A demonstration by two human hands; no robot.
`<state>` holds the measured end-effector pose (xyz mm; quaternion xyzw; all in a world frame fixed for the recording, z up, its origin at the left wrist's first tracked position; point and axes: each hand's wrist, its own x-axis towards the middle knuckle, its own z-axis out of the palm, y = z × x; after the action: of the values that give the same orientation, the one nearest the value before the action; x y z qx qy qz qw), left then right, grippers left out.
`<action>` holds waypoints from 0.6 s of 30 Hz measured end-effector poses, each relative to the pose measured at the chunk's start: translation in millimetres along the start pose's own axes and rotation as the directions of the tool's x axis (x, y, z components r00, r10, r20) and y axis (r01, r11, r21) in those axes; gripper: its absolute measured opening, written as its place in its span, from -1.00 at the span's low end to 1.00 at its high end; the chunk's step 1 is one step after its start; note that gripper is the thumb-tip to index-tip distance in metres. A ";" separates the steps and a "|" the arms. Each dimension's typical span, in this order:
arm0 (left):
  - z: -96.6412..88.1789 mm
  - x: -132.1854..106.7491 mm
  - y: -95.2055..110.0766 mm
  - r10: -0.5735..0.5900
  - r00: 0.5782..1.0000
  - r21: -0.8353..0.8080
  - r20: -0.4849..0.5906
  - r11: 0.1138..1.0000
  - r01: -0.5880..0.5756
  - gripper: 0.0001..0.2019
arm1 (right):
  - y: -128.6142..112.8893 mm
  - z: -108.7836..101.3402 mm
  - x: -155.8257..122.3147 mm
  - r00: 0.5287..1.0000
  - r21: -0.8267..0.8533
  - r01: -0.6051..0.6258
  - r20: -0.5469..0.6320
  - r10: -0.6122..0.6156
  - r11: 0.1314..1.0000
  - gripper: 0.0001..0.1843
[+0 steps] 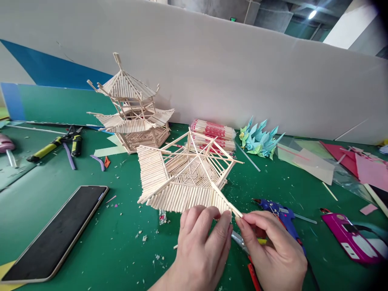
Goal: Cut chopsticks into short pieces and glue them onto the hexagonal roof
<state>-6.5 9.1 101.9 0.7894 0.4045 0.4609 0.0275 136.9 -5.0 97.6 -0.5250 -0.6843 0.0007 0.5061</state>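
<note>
A half-roofed pavilion model (182, 196) made of thin wooden sticks stands on the green table, with rows of sticks covering its left and front sides. My left hand (201, 242) is closed at the front roof edge near the right corner, its fingertips pressing the stick ends. At that same corner, my right hand (273, 246) pinches the outer end of a ridge stick (226, 200) between thumb and forefinger. Partly hidden behind my right hand lies a blue glue gun (281, 214). A metal tool with red handles (253, 275) shows between my hands.
Behind stands a finished-looking stick pagoda (130, 109), beside packed stick bundles (212, 133) and folded blue paper (260, 139). A phone (57, 230) and pliers (51, 147) lie left. A pink power strip (348, 236) and paper sheets (309, 161) are right. Scraps litter the table.
</note>
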 end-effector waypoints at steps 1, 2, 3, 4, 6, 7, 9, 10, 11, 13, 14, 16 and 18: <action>-0.2 0.5 0.1 -0.002 1.000 -0.001 0.003 1.000 0.002 -0.80 | -0.2 0.0 0.0 1.000 -0.002 0.001 0.002 -0.001 1.000 -0.90; -0.2 0.6 0.2 -0.003 1.000 -0.003 0.000 1.000 0.003 -0.79 | -0.3 -0.1 0.1 1.000 -0.005 0.003 0.003 -0.003 1.000 -0.90; 0.0 0.4 0.2 -0.004 1.000 -0.004 0.001 1.000 0.004 -0.79 | -0.4 -0.1 0.1 1.000 -0.008 0.005 0.005 -0.005 1.000 -0.90; 0.3 -0.1 0.2 -0.003 1.000 -0.006 0.002 1.000 0.003 -0.79 | -0.4 -0.1 0.1 1.000 -0.012 0.005 0.008 -0.005 1.000 -0.90; 1.3 -1.7 -0.1 -0.003 1.000 -0.010 0.004 1.000 0.003 -0.79 | -0.1 0.1 0.0 1.000 -0.014 0.007 0.007 -0.007 1.000 -0.90; 2.0 -2.6 -0.3 -0.004 1.000 -0.012 0.002 1.000 0.004 -0.79 | 0.2 0.2 0.0 1.000 -0.014 0.009 0.008 -0.009 1.000 -0.90; 3.7 -4.4 -0.8 -0.008 1.000 -0.021 -0.005 1.000 0.008 -0.78 | 0.8 0.5 -0.1 1.000 -0.009 0.015 0.007 -0.015 1.000 -0.90; 4.6 -5.1 -1.2 -0.010 1.000 -0.025 -0.009 1.000 0.010 -0.78 | 1.0 0.6 -0.1 1.000 -0.007 0.019 0.007 -0.019 1.000 -0.89; 5.5 -5.5 -1.5 -0.013 1.000 -0.027 -0.010 1.000 0.012 -0.78 | 1.2 0.6 -0.2 1.000 -0.007 0.019 0.008 -0.019 1.000 -0.89; 6.6 -5.8 -1.8 -0.020 1.000 -0.028 -0.014 0.999 0.020 -0.77 | 0.9 0.5 -0.3 1.000 -0.014 0.015 0.011 -0.015 1.000 -0.88; 6.7 -5.6 -1.8 -0.025 1.000 -0.027 -0.018 0.999 0.025 -0.78 | 0.5 0.4 -0.4 1.000 -0.017 0.011 0.011 -0.011 1.000 -0.89; 5.9 -4.7 -1.4 -0.030 0.999 -0.020 -0.026 0.999 0.029 -0.79 | -0.5 0.3 -0.4 1.000 -0.016 0.007 -0.001 -0.007 1.000 -0.90; 4.0 -3.5 -0.5 -0.022 1.000 -0.010 -0.017 1.000 0.021 -0.80 | -1.5 0.4 -0.2 1.000 -0.004 0.010 -0.019 -0.010 1.000 -0.91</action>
<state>-4.6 8.4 97.0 0.7808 0.4108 0.4695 0.0328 135.5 -5.6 98.1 -0.5226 -0.6821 -0.0083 0.5114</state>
